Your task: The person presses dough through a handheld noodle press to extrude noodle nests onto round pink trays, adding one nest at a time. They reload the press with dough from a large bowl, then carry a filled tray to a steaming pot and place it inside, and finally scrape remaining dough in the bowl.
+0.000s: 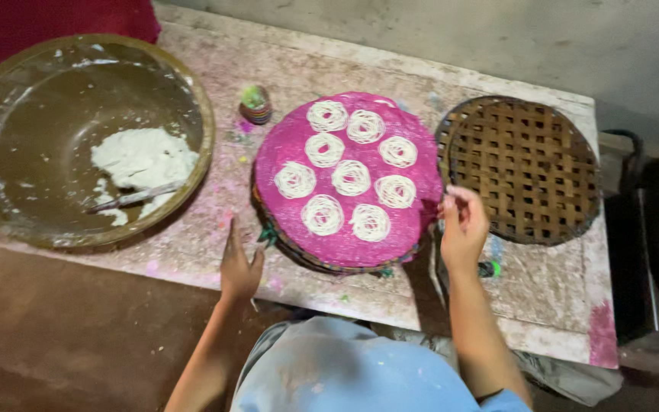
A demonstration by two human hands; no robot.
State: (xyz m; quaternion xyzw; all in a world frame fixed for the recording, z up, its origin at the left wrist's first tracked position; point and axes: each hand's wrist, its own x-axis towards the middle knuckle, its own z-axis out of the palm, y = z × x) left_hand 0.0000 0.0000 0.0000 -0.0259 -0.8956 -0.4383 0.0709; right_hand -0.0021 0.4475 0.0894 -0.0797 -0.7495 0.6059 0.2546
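1. Left hand [239, 267]: fingers straight and together, holding nothing, resting on the table [543, 305] just beside the near-left rim of the pink tray.
2. Right hand [463, 225]: fingertips pinched on the right edge of the pink round tray [409, 229].
3. Pink round tray: lies at the table's centre atop a stack of similar woven trays, carrying nine white noodle coils [351, 177].
4. Empty woven bamboo tray [524, 168]: right of the pink one, nearly touching.
5. Large metal basin [9, 152]: far left, containing white dough [145, 159] and a spoon [127, 198].
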